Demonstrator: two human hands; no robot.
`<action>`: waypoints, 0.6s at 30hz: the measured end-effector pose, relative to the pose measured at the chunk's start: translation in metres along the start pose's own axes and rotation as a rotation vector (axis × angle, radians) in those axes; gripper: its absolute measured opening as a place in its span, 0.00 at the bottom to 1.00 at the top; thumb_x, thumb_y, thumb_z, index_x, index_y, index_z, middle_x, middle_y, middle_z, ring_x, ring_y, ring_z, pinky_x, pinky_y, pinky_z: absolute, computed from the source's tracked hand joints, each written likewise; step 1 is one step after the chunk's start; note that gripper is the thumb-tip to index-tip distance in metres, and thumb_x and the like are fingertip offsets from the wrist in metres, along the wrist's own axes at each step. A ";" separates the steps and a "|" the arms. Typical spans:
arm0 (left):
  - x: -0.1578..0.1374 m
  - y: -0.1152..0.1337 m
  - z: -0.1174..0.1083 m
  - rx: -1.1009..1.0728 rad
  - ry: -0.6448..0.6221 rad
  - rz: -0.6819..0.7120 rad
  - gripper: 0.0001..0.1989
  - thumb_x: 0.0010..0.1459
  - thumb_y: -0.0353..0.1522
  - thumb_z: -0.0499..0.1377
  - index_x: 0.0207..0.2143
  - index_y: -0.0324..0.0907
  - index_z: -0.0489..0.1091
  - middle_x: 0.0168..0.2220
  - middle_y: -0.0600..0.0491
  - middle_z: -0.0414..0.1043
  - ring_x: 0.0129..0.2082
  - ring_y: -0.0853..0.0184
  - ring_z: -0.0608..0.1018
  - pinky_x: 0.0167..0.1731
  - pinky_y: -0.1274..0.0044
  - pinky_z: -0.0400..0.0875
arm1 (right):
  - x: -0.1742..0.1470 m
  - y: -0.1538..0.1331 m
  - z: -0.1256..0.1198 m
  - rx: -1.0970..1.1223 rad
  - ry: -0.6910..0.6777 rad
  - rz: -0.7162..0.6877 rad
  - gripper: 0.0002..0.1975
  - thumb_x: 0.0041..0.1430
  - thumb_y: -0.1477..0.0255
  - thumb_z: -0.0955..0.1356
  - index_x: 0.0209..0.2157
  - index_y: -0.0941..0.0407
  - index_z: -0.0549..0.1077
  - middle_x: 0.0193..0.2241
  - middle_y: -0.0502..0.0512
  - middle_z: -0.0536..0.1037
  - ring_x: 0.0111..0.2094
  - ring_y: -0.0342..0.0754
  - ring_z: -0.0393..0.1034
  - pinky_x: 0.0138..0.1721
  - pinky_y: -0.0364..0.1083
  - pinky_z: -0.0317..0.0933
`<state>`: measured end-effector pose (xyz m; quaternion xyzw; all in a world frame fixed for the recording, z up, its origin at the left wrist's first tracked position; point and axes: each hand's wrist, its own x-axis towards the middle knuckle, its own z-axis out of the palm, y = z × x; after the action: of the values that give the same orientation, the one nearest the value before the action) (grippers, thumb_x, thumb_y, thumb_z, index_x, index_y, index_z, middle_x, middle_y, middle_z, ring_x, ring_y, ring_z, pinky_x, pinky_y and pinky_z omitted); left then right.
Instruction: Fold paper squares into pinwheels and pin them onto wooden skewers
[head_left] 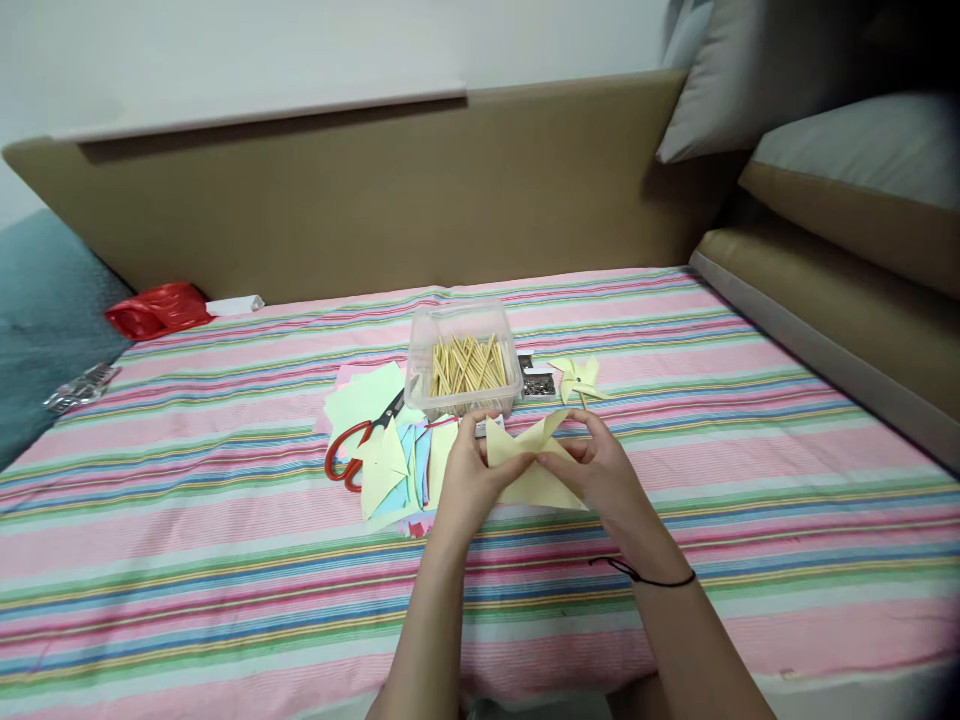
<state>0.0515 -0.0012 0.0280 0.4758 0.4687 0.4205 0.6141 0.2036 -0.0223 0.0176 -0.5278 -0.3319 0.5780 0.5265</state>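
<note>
The left hand (474, 465) and right hand (601, 468), both closed in a pinch, hold a yellow paper (536, 488) before the box (419, 365) of sticks (469, 365), its corners partly bent up. One pinwheel (579, 379) lies finished; more cut paper (383, 466) looks unassembled.

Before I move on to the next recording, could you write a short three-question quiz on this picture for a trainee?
1. Multiple choice. What do the bare left hand and the bare right hand both hold?
a) a thin wooden stick
b) a sheet of pale yellow paper
c) a blue paper strip

2. True or false. In the picture, the red-handled metal scissors lie to the left of the clear rectangular plastic box.

3. Short answer. Which wrist wears the thin black cord bracelet?

Key: 1) b; 2) true; 3) the right wrist.
</note>
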 end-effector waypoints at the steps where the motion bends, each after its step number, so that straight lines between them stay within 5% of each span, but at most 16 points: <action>1: -0.001 0.001 -0.001 -0.041 -0.039 0.001 0.29 0.45 0.37 0.67 0.47 0.44 0.57 0.25 0.57 0.73 0.22 0.69 0.75 0.23 0.79 0.69 | 0.000 0.000 0.000 0.009 0.010 0.008 0.32 0.39 0.67 0.77 0.45 0.51 0.62 0.29 0.52 0.82 0.27 0.53 0.76 0.26 0.47 0.68; 6: -0.004 0.008 -0.017 -0.046 -0.093 0.083 0.21 0.56 0.35 0.58 0.52 0.47 0.60 0.41 0.50 0.74 0.28 0.71 0.77 0.29 0.78 0.71 | 0.003 -0.003 -0.005 0.089 0.056 0.036 0.34 0.36 0.67 0.77 0.46 0.52 0.62 0.27 0.53 0.82 0.25 0.53 0.76 0.26 0.47 0.69; 10: -0.005 0.007 -0.032 0.070 -0.183 0.220 0.14 0.56 0.30 0.55 0.45 0.45 0.71 0.59 0.46 0.60 0.41 0.64 0.77 0.37 0.73 0.73 | 0.004 -0.005 -0.007 0.130 0.066 0.045 0.35 0.35 0.68 0.78 0.46 0.53 0.62 0.27 0.53 0.82 0.25 0.51 0.76 0.26 0.46 0.68; 14: -0.004 0.004 -0.034 0.230 -0.211 0.249 0.11 0.54 0.27 0.56 0.36 0.44 0.76 0.54 0.46 0.65 0.51 0.59 0.72 0.43 0.73 0.71 | 0.003 -0.005 -0.008 0.141 0.053 0.051 0.35 0.34 0.68 0.78 0.45 0.53 0.63 0.26 0.53 0.81 0.23 0.50 0.75 0.24 0.45 0.67; 18: -0.002 0.003 -0.029 0.220 -0.194 0.238 0.07 0.54 0.30 0.59 0.33 0.43 0.76 0.47 0.46 0.69 0.46 0.62 0.74 0.40 0.74 0.71 | 0.004 -0.005 -0.008 0.141 0.054 0.060 0.35 0.33 0.68 0.78 0.44 0.53 0.63 0.24 0.52 0.81 0.22 0.50 0.74 0.24 0.45 0.66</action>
<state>0.0221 0.0032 0.0283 0.6304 0.3907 0.3885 0.5468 0.2131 -0.0189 0.0199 -0.5145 -0.2600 0.6010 0.5536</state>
